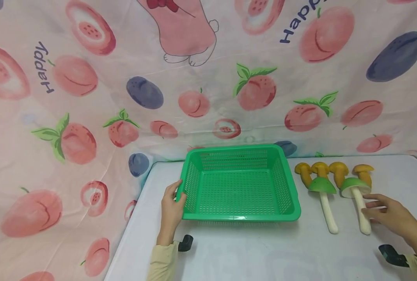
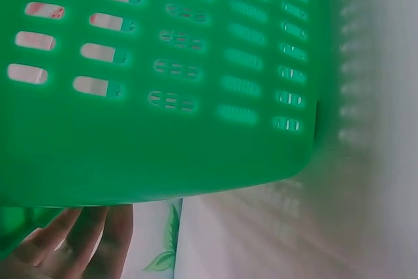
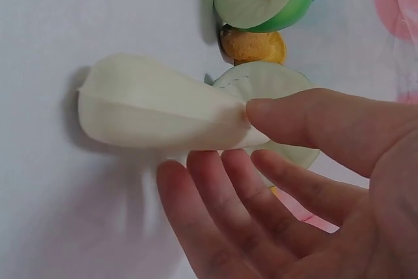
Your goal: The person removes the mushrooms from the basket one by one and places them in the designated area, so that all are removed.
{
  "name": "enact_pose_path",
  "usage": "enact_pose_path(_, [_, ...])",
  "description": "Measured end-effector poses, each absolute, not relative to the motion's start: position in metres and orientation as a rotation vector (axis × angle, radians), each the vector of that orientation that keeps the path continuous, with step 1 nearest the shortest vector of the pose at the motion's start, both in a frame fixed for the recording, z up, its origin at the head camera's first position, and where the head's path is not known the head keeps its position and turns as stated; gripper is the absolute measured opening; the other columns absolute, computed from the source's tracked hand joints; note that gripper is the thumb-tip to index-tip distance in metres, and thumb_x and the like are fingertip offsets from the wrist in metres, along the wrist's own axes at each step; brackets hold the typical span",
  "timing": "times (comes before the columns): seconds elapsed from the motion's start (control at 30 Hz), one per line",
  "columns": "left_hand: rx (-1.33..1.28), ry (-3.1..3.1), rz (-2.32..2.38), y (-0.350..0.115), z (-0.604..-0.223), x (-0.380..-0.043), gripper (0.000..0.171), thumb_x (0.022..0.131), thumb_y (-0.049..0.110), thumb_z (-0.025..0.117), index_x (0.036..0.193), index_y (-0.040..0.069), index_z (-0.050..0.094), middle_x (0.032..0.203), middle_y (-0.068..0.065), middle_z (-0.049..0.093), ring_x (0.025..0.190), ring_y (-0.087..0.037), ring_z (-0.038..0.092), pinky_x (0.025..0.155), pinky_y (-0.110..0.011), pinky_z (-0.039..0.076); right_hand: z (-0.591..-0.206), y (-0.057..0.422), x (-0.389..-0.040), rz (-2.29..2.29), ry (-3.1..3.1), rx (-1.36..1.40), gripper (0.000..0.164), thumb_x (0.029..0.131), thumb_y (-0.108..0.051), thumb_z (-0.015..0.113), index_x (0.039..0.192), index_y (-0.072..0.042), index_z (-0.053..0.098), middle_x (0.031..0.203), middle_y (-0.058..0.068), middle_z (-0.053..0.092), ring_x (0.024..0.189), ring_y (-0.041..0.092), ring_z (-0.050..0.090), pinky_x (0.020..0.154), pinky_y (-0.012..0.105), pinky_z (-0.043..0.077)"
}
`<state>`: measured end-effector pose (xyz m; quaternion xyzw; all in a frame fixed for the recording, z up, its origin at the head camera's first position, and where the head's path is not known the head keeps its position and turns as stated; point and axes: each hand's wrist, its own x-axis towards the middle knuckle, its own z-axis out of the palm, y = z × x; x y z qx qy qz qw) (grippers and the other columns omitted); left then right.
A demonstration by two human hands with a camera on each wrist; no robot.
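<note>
My left hand (image 1: 172, 207) grips the left rim of a green plastic basket (image 1: 241, 217), thumb toward the inside. In the left wrist view, its fingers (image 2: 85, 243) show beneath the basket's rim. My right hand (image 1: 391, 216) pinches the white stem of a green-capped toy mushroom (image 1: 364, 224) lying at the right. Seen from the right wrist, the thumb presses on one side of the stem (image 3: 150, 106) and fingertips meet the other side. A second green-capped mushroom (image 1: 325, 207) lies just to its left.
Several yellow-brown toy mushrooms (image 1: 339, 171) lie in a row behind the green-capped ones. The basket holds nothing and stands on the white table (image 1: 243, 249). A fruit-printed cloth (image 1: 208, 105) hangs behind and at the left.
</note>
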<state>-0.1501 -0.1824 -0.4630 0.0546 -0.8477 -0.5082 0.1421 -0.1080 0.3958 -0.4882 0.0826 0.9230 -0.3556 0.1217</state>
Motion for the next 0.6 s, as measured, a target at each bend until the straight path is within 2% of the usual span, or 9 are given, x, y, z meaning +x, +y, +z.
enact_pose_path(0.17, [0.156, -2.475, -1.431, -0.184, -0.462, -0.150, 0.045, 0.096, 0.006, 0.057, 0.140, 0.012, 0.057, 0.142, -0.008, 0.052, 0.108, -0.025, 0.060, 0.076, -0.034, 0.053, -0.484, 0.394, -0.106, -1.023, 2.732, 0.239, 0.069, 0.096, -0.025, 0.064, 0.134, 0.022, 0.032, 0.117, 0.045, 0.050, 0.093, 0.044, 0.062, 0.072, 0.044, 0.057])
enact_pose_path(0.6, [0.142, -2.495, -1.403, -0.184, -0.462, -0.151, 0.045, 0.095, 0.006, 0.058, 0.140, 0.012, 0.057, 0.141, -0.008, 0.053, 0.108, -0.026, 0.060, 0.075, -0.033, 0.053, -0.476, 0.391, -0.104, -0.995, 2.791, 0.234, 0.063, 0.096, -0.020, 0.063, 0.134, 0.021, 0.034, 0.116, 0.043, 0.051, 0.098, 0.053, 0.057, 0.070, 0.048, 0.054])
